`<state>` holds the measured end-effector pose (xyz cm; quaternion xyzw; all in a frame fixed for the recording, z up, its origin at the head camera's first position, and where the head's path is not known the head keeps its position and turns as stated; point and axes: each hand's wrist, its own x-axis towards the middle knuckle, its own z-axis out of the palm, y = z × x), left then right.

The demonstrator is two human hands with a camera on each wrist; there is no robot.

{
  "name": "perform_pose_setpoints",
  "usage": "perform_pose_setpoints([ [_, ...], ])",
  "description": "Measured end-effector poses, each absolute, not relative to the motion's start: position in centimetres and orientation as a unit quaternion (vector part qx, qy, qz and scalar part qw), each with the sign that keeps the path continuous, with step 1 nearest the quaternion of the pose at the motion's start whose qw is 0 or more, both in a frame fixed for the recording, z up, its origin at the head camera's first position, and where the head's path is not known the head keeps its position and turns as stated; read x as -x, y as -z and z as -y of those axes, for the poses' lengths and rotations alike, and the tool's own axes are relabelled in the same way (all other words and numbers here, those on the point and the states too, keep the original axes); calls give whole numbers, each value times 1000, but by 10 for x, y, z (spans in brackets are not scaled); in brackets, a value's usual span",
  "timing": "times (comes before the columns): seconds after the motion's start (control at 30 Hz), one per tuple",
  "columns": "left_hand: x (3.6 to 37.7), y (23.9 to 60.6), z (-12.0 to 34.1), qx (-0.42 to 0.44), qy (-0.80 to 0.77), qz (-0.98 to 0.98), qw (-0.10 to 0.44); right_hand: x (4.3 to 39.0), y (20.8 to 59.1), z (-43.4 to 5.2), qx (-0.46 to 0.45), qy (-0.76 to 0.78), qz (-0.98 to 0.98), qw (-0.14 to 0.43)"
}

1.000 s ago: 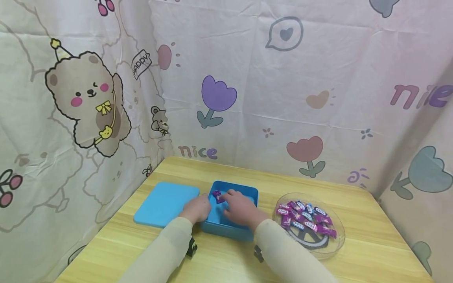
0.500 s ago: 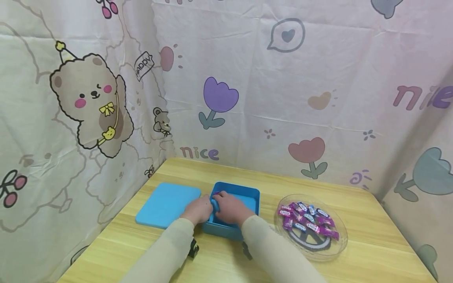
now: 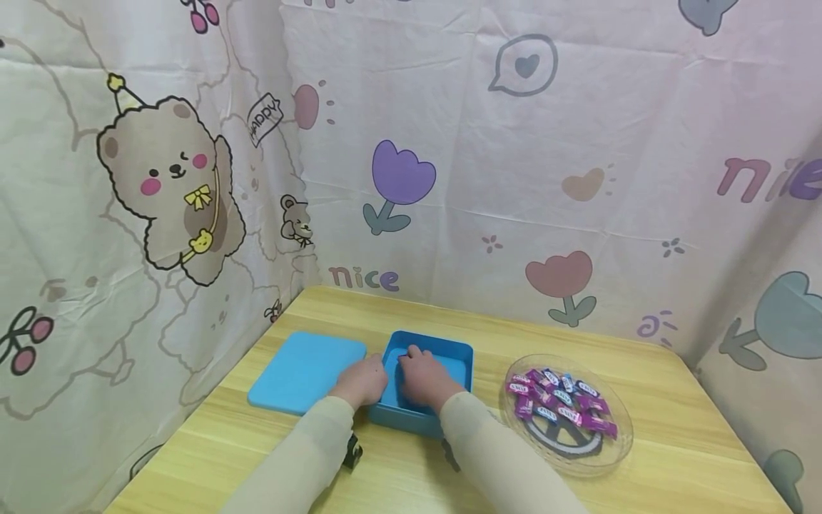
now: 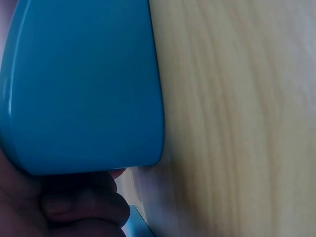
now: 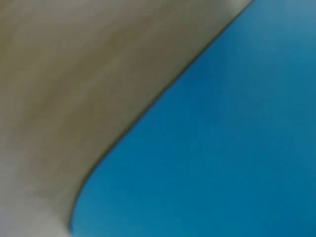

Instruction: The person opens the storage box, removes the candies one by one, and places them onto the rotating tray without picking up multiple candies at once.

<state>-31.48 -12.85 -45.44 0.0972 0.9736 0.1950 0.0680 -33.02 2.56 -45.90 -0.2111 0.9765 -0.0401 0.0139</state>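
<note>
In the head view an open blue box point(image 3: 411, 422) sits on the wooden table. My left hand point(image 3: 362, 378) grips its left wall; the left wrist view has curled fingers point(image 4: 84, 205) against the outside of the box point(image 4: 81, 89). Inside the box is my right hand point(image 3: 427, 378), fingers bent downward. A small purple-wrapped candy point(image 3: 402, 357) shows at its fingertips, mostly hidden by the hand. The right wrist view is filled by the blurred outer wall of the box point(image 5: 212, 148) and some tabletop.
A flat light-blue lid point(image 3: 307, 371) lies left of the box. To the right stands a clear round dish point(image 3: 620, 437) with several purple, pink and blue wrapped candies point(image 3: 561, 400). Printed cloth point(image 3: 462, 178) hangs behind and left of the table.
The right hand first moved left toward the left wall, then slightly back right, and the purple candy shifted along with its fingertips. The left hand stays at the box's left wall.
</note>
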Motion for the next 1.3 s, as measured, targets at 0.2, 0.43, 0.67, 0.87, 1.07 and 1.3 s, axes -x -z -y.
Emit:
perform_pose_setpoints([
  [0.2, 314, 453, 127, -78, -206, -973, 75, 328, 453, -42, 202, 55, -978, 14],
  [0.43, 314, 456, 128, -78, -211, -972, 71, 326, 453, -60, 191, 83, -978, 19],
  [0.67, 313, 458, 129, -83, -210, -972, 72, 324, 454, -74, 212, 53, -976, 7],
  [0.87, 314, 455, 128, -85, -203, -973, 69, 321, 446, -79, 228, 65, -972, -1],
  [1.07, 315, 454, 129, -95, -201, -973, 64, 313, 428, -91, 252, 88, -963, -39],
  [1.3, 315, 455, 131, -96, -210, -971, 61, 297, 411, -120, 262, 97, -957, -74],
])
